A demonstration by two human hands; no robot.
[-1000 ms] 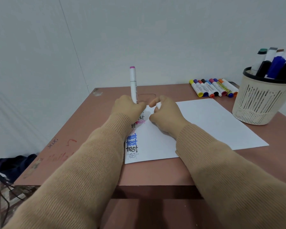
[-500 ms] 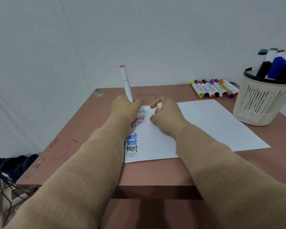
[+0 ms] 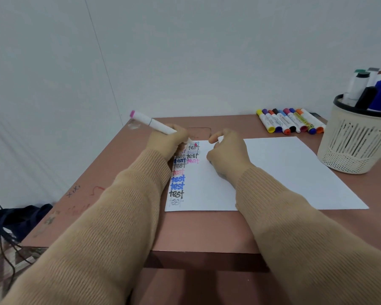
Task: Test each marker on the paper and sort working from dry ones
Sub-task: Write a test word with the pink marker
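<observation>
Left hand (image 3: 169, 139) grips pink marker (image 3: 154, 124), tip at paper (image 3: 284, 168) far-left corner — right hand (image 3: 227, 153) curled, pinching small white piece (image 3: 220, 138).

Our left hand (image 3: 167, 139) covers the lower part of the marker (image 3: 154, 124) and the top-left words on the paper (image 3: 284, 168), so we cannot read them. Our right hand (image 3: 227, 153) pinches a white piece (image 3: 219, 139), mostly hidden by its fingers. The basket (image 3: 352, 146) is cut off at the right edge of the frame. Labels on the row of markers (image 3: 290, 121) are too small to read.
</observation>
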